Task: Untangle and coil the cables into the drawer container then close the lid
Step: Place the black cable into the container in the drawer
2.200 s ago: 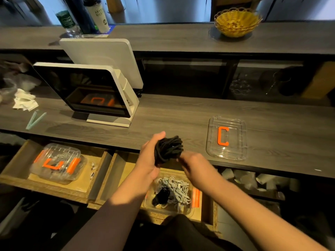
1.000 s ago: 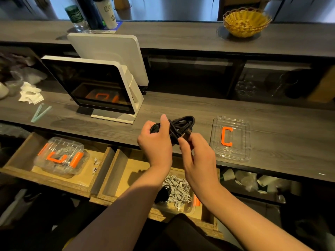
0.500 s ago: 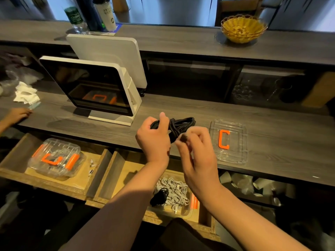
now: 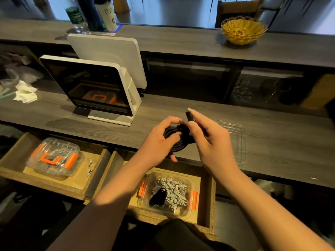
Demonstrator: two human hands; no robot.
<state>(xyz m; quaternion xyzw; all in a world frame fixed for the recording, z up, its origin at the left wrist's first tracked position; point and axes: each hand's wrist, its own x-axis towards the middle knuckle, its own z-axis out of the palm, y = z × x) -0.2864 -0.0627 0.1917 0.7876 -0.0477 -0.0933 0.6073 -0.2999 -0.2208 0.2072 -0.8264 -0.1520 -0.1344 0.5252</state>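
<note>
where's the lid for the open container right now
In the head view the clear lid lies flat on the grey counter, just right of the right hand, above the open container.

Black cable [image 4: 178, 142] sits coiled above the counter edge, plug end [image 4: 189, 115] sticking up. Open clear container [image 4: 188, 180] in the near drawer holds white cables [image 4: 174, 193]; lid [image 4: 237, 140] lies right.

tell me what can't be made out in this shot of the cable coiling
- Black cable coil, head view: partly covered by the left hand and right hand; whether tangles remain cannot be told.
- Clear lid: its left part is hidden behind the right hand.
- Open container in the drawer: cable count too jumbled to tell.
</note>
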